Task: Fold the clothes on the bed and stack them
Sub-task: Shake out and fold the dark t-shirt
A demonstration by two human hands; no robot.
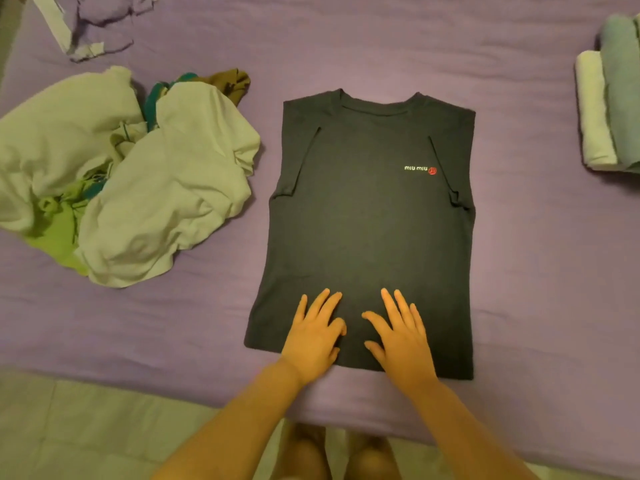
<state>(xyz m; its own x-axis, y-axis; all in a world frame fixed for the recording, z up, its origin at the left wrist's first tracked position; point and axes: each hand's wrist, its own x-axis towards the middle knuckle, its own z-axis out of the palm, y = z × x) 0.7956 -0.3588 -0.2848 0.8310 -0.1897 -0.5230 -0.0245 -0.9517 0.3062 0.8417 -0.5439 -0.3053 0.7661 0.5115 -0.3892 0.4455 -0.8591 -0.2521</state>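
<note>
Both hands, left hand [313, 332] and right hand [401, 336], press flat, fingers spread, on the hem of the dark T-shirt [367, 216], whose length runs straight toward the frame's top, equally near each.

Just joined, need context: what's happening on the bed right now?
A person is folding laundry. Both hands, left and right, lie flat on the lower part of a dark T-shirt spread on the purple bed, its sleeves already tucked in. An unfolded heap of pale clothes waits on the left; folded items sit at the far right.
</note>
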